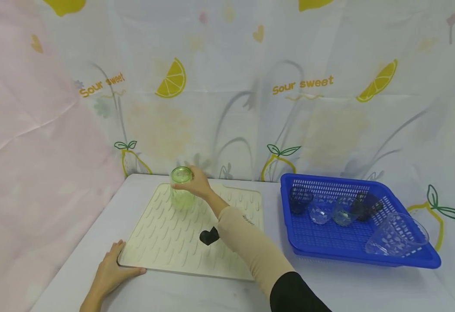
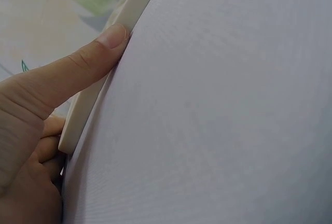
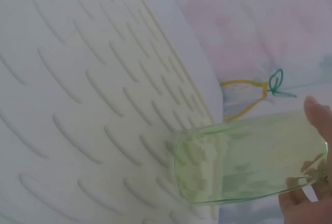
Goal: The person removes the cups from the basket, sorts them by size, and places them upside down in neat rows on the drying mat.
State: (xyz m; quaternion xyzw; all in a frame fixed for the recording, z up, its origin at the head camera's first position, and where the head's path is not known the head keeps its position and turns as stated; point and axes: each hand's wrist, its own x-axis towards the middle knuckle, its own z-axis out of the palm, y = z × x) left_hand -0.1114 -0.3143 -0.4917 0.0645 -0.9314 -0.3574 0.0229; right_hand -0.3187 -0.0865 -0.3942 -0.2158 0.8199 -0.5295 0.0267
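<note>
In the head view my right hand (image 1: 197, 182) grips a pale green drinking glass (image 1: 182, 200) near its top, over the back left part of a cream ridged drying mat (image 1: 180, 242). The right wrist view shows the fingers and thumb (image 3: 320, 117) around one end of the clear green glass (image 3: 249, 156), its other end at the mat's ridges (image 3: 114, 99). My left hand (image 1: 110, 271) rests at the mat's front left corner. Its thumb (image 2: 78, 68) lies along the mat's edge (image 2: 83, 115), with the other fingers beside the corner.
To the right stands a blue plastic basket (image 1: 301, 247) holding dark tumblers (image 1: 300, 203), small clear glasses (image 1: 322, 212) and a larger clear glass (image 1: 391, 238) leaning on its right wall. A lemon-printed cloth (image 1: 227, 108) hangs behind the white table (image 1: 165, 290).
</note>
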